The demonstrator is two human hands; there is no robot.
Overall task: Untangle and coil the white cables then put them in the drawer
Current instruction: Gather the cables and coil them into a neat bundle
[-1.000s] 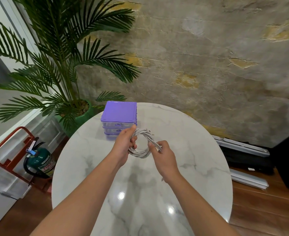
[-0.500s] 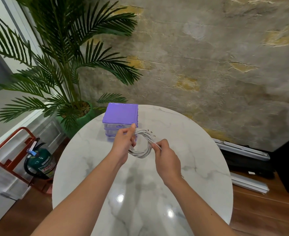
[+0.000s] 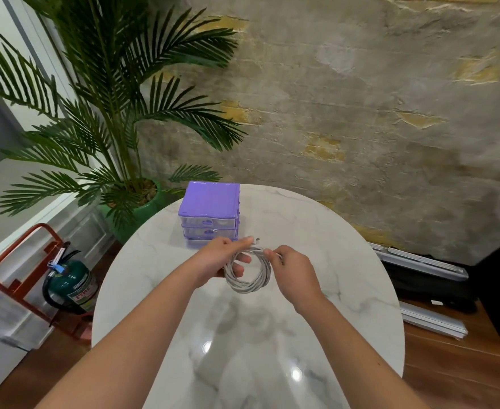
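A white cable coil (image 3: 250,280) of several loops hangs between my hands above the round marble table (image 3: 331,261). My left hand (image 3: 217,259) grips the coil's left side, fingers through the ring, and pinches the cable's plug end at the top. My right hand (image 3: 293,268) pinches the coil's upper right side. A small purple drawer unit (image 3: 210,212) with clear drawers, all shut, stands just behind my left hand near the table's far edge.
A potted palm (image 3: 110,119) stands behind the table at the left. A green fire extinguisher (image 3: 71,280) in a red stand sits on the floor left. Metal rails and a black case (image 3: 428,276) lie along the wall right.
The coil has swung from upright to hanging lower and flatter between my hands. Both hands shifted slightly toward me, and the plug end now sticks out above my left fingers.
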